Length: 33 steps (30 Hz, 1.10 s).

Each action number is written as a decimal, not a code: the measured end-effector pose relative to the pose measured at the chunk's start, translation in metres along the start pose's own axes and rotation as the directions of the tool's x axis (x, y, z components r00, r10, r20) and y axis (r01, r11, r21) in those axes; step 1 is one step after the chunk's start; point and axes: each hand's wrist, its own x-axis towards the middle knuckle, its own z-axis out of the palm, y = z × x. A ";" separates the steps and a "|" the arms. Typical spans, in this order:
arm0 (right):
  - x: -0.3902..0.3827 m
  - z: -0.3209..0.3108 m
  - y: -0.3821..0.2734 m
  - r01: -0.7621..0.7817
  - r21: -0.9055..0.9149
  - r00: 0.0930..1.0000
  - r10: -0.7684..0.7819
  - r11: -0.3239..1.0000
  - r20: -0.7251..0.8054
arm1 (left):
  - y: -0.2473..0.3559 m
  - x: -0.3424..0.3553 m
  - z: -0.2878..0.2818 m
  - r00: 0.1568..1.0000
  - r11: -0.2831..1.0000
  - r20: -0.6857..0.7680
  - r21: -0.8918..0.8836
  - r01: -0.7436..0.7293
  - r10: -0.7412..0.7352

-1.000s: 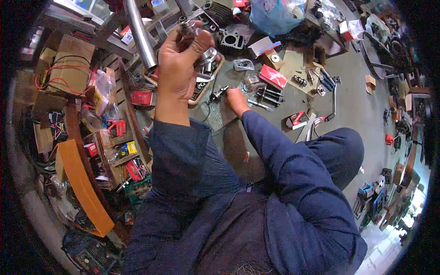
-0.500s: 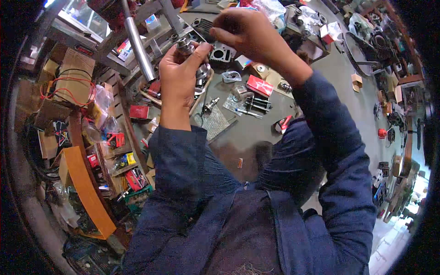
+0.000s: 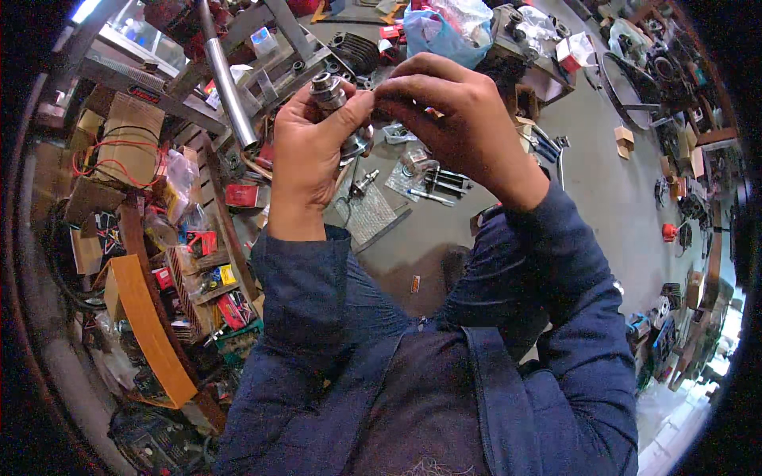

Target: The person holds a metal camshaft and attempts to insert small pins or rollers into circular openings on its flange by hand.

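Observation:
My left hand (image 3: 305,151) is closed round a shiny steel crankshaft (image 3: 326,91), its stepped end pointing up and a round part showing below my thumb. My right hand (image 3: 468,115) meets it from the right, thumb and fingers drawn together close to the left thumb tip. Whatever sits between those fingers is too small or hidden to make out. Below my hands, a small metal shaft (image 3: 364,183) lies by a silvery bubble-wrap sheet (image 3: 369,214). A pen (image 3: 431,196) lies beside several dark metal rods (image 3: 452,179).
A bright steel tube (image 3: 230,95) slants down at the left, near a red box (image 3: 241,195). Beyond my hands are a finned cylinder (image 3: 355,51) and a blue plastic bag (image 3: 448,36). Crowded wooden shelving (image 3: 147,317) lines my left side. A small carton (image 3: 624,143) stands on the floor at right.
My right hand has come down and toward me, its fingertips now near the left thumb. My left hand still grips the crankshaft. The view has shifted slightly.

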 end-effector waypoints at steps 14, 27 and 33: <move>-0.001 -0.007 0.005 0.066 0.093 0.998 -0.064 0.993 -0.022 | -0.002 -0.003 0.013 0.996 0.994 0.001 0.064 -0.086 0.086; -0.003 -0.007 0.016 0.133 -0.030 0.991 -0.133 0.991 0.011 | -0.008 0.001 0.015 0.998 0.996 0.025 0.063 -0.065 0.064; 0.000 -0.004 0.014 0.078 0.071 0.997 -0.079 0.994 0.020 | -0.009 0.003 0.012 0.994 0.993 0.034 0.053 -0.102 0.100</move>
